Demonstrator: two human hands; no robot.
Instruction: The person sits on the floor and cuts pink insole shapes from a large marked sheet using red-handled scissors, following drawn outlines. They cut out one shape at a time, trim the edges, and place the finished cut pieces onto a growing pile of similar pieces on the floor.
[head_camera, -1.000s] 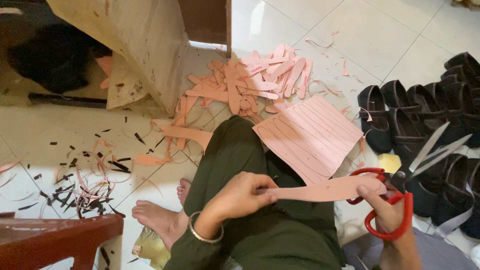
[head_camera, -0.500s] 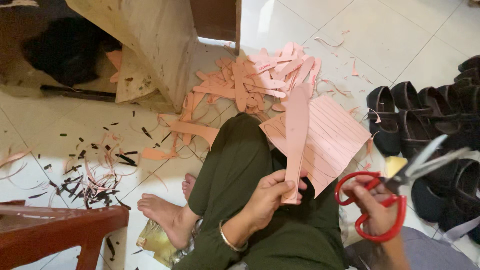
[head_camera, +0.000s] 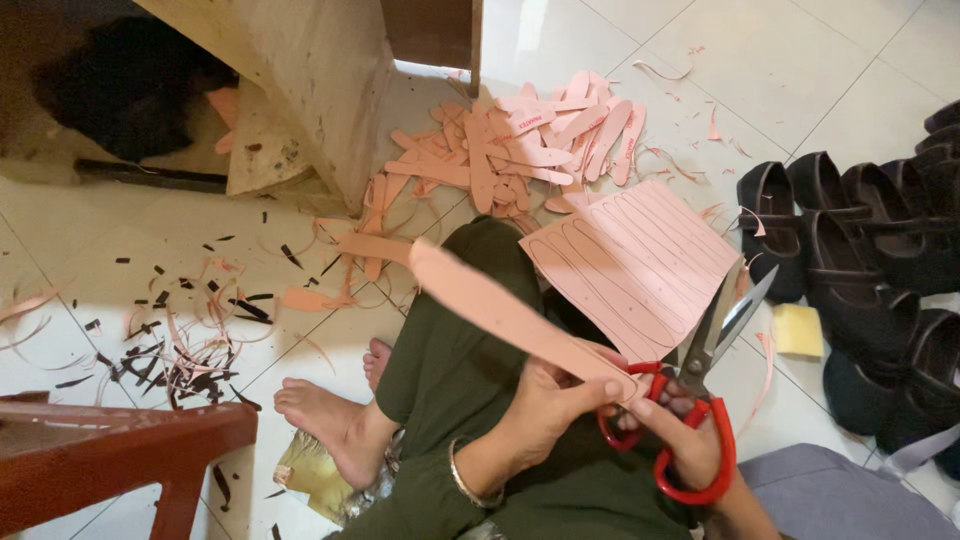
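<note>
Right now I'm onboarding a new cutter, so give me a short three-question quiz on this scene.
1. True or false: the red-handled scissors are in the right hand.
2. What does the left hand hold? A) a black shoe B) a long pink cut strip C) a yellow sponge
3. Fill in: the marked pink sheet rests on the person's ____.

Key: 1 true; 2 B, the pink strip; 3 leg, in dark green trousers.
</note>
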